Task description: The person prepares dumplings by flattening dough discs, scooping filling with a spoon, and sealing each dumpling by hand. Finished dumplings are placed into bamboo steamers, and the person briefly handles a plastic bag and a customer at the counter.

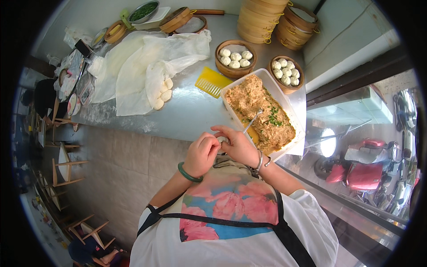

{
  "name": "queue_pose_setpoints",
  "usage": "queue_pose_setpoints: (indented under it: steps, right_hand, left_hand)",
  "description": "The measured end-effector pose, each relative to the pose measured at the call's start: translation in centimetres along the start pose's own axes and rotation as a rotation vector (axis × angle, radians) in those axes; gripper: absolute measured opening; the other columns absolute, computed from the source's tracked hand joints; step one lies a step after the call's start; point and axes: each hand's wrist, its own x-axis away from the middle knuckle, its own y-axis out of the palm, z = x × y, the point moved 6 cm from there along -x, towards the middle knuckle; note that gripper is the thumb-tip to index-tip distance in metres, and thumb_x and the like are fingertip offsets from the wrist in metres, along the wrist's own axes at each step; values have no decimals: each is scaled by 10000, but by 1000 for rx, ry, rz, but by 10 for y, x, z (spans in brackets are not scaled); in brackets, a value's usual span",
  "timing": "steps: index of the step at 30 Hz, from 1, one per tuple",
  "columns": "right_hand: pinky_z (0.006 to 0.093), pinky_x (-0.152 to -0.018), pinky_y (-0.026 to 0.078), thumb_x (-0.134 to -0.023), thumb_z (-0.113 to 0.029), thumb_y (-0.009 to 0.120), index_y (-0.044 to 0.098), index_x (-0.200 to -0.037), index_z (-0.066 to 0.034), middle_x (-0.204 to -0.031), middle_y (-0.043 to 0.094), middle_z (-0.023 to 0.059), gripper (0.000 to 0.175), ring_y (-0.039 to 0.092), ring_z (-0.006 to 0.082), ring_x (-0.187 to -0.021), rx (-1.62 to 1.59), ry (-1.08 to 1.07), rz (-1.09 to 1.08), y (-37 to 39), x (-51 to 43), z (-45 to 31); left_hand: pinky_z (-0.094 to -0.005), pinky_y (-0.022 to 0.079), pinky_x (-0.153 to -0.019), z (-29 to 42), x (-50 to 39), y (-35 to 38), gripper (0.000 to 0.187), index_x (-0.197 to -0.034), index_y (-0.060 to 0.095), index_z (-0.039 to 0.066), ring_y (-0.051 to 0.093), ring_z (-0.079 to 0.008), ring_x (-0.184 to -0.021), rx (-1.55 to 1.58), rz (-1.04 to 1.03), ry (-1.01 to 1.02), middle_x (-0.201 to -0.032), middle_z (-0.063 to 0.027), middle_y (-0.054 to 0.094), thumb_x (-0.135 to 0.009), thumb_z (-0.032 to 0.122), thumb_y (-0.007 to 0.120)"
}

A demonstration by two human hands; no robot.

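My left hand (201, 155) and my right hand (238, 147) meet in front of my apron, their fingers pinching a small dough bun (223, 139) between them. Just beyond my right hand, a clear plastic tub (228, 106) holds minced filling (267, 116) with chopped green onion, and a metal spoon (253, 120) stands in it. Behind the tub are two bamboo steamers of pleated buns, one on the left (236, 72) and one on the right (302, 80). A yellow slotted scraper (210, 81) lies beside the tub. Several dough pieces (163, 95) sit partly beneath a white cloth (133, 83).
Tall stacks of bamboo steamers (260, 21) stand at the back right of the metal table (190, 116). A metal bowl of chopped greens (144, 12) and more steamers are at the back left. A phone (83, 48) and bags crowd the left end. A window borders the right side.
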Motion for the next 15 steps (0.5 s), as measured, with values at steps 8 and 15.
queue_pose_setpoints:
  steps: [8,15]
  right_hand:
    - [307,-718,520,-786,37,517,447,-1274,-18,-999,650,173,496,637,199,-754,-113,-79,-53,-21,6,11]
    - [245,-729,514,-851,32,495,544,-1175,15,-993,606,65,328,603,113,-858,-559,240,15,-25,22,41]
  left_hand:
    - [-359,460,-569,8,-15,21,113,-841,554,23,575,-283,-673,-40,-123,-13,-790,-104,547,-761,-32,613]
    - [-374,469,-578,18,-25,39,121,-844,560,23,574,-306,-662,-29,-99,52,-774,-119,557,-754,-48,596]
